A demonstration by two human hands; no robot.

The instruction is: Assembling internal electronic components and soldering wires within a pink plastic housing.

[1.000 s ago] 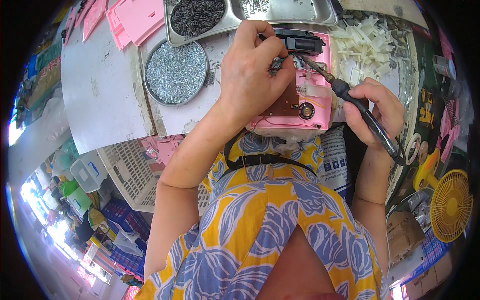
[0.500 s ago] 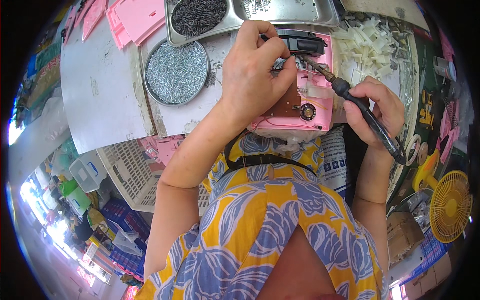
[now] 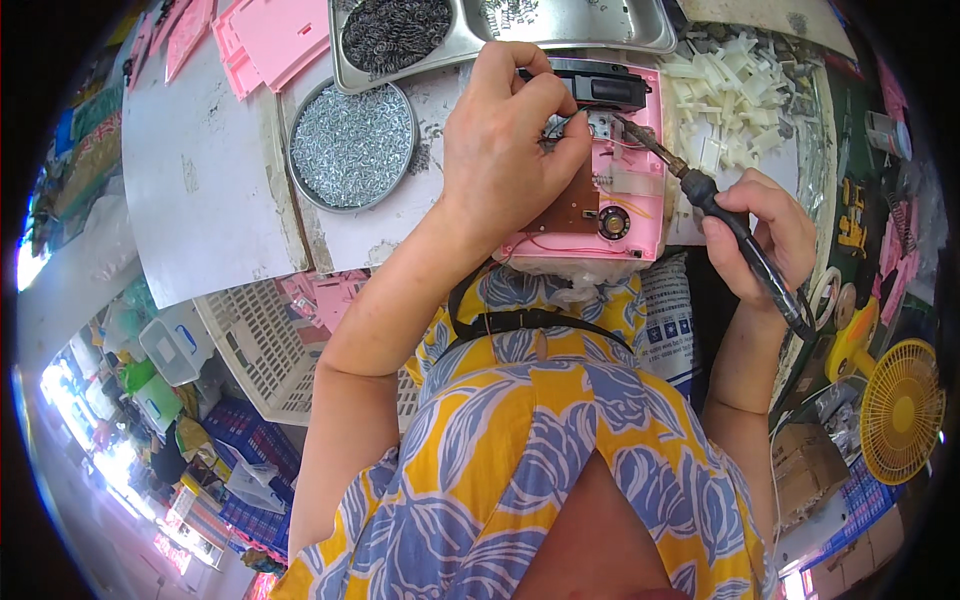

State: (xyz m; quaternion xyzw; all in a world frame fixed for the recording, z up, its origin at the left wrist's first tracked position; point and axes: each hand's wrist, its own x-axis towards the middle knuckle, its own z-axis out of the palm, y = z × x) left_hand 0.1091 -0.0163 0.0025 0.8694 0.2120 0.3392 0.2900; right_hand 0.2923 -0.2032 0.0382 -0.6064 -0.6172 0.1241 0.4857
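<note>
My right hand (image 3: 768,235) grips a soldering iron (image 3: 742,243) by its black handle, its tip pointing up and left over a pink plastic housing (image 3: 640,240). Inside the housing sit a black plastic part (image 3: 612,90), a brown circuit board (image 3: 565,213), a small round black part (image 3: 614,223) and thin wires. My left hand (image 3: 515,140) rests over the housing's left side, thumb and fingers pinched together. A thin wire runs by its fingertips, but what they hold is too small to make out.
Behind stands a metal tray (image 3: 470,60) with dark springs and small parts. A round dish of screws (image 3: 352,145) sits left of my hand. White plastic pieces (image 3: 740,95) are piled at the right. A yellow fan (image 3: 900,410) is farther right; a white crate (image 3: 262,350) lies below the table edge.
My right hand has drawn the soldering iron slightly right and down, its tip moving away from my left fingertips. The left hand has stayed nearly still.
</note>
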